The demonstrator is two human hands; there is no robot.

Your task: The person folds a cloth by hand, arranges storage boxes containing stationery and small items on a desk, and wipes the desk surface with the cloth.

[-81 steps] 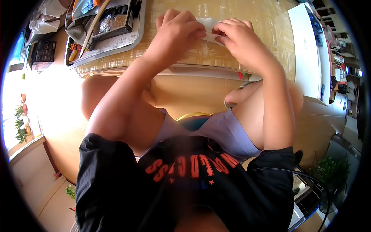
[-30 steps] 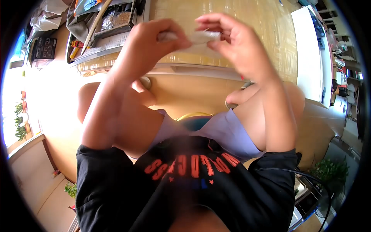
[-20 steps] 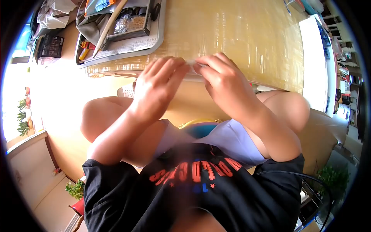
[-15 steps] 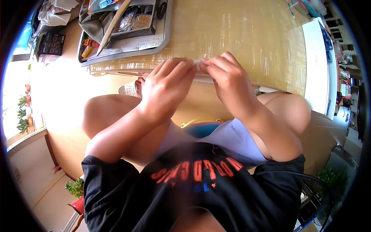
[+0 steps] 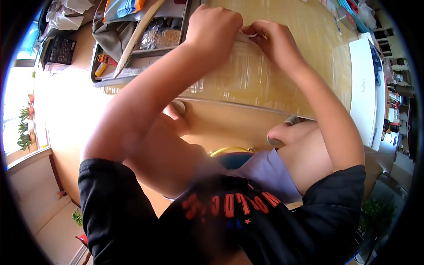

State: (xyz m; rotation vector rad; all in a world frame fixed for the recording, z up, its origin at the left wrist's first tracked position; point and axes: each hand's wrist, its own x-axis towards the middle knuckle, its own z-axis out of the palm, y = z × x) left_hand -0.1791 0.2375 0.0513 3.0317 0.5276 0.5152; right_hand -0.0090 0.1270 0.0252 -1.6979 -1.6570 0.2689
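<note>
Out over the table, my left hand (image 5: pixel 214 30) is closed, with its fingertips mostly hidden behind the back of the hand. Close beside it, my right hand (image 5: pixel 274 43) pinches a small whitish, thin piece (image 5: pixel 248 37) between thumb and fingers. This piece reaches toward the left fingertips; what it is, I cannot make out. Below both hands lies the table (image 5: pixel 265 84), covered in a shiny clear film over a yellowish top. Left of my left hand stands a grey tray (image 5: pixel 98 82), partly covered by my forearm.
In the tray are a pointed wooden stick (image 5: pixel 138 39), a dark box of small parts (image 5: pixel 171 36), a brown cloth (image 5: pixel 112 37) and a blue-orange packet (image 5: pixel 121 9). A white box (image 5: pixel 363 88) stands at the right table edge. A black box (image 5: pixel 61 49) sits far left.
Both hands have moved forward from the table's near edge to farther over its top, still close together. My arms are stretched out more, and my left forearm now crosses the tray's corner.
</note>
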